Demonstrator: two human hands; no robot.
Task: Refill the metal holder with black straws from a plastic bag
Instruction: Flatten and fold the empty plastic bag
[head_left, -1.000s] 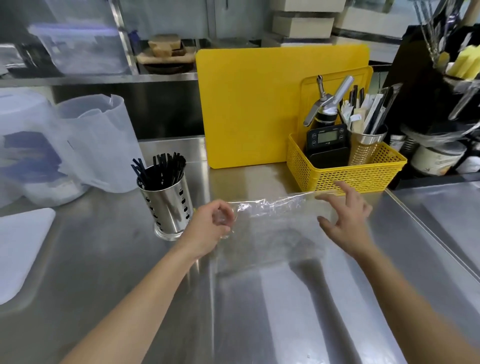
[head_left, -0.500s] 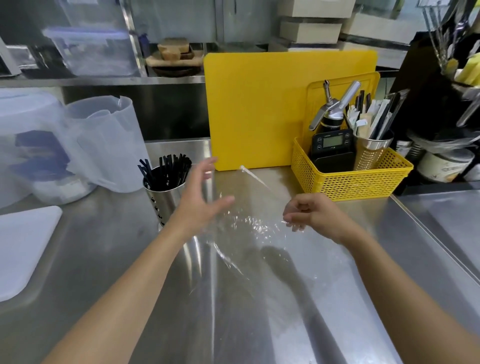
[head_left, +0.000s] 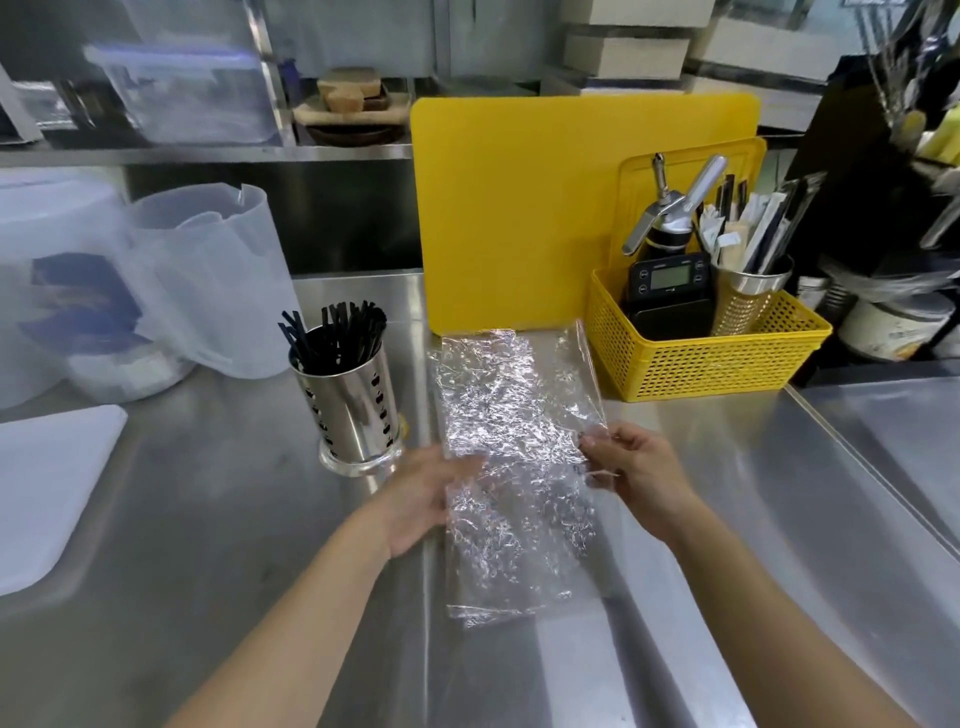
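Observation:
A perforated metal holder (head_left: 353, 410) stands on the steel counter, left of centre, with black straws (head_left: 337, 335) sticking out of its top. A crinkled clear plastic bag (head_left: 511, 467) lies flat and lengthwise on the counter, with nothing visible inside it. My left hand (head_left: 421, 493) lies flat against the bag's left edge, fingers partly under the film. My right hand (head_left: 631, 470) pinches the bag's right edge between thumb and fingers.
A yellow cutting board (head_left: 519, 208) leans upright behind the bag. To the right a yellow basket (head_left: 717, 353) holds a scale, a dispenser and a utensil cup. Translucent jugs (head_left: 208, 280) stand at the left, and a white board (head_left: 47, 488) lies at the far left edge.
The bag was bunched up between my hands; now it is spread flat and lengthwise on the counter. My left hand dropped from the holder to the bag's left edge.

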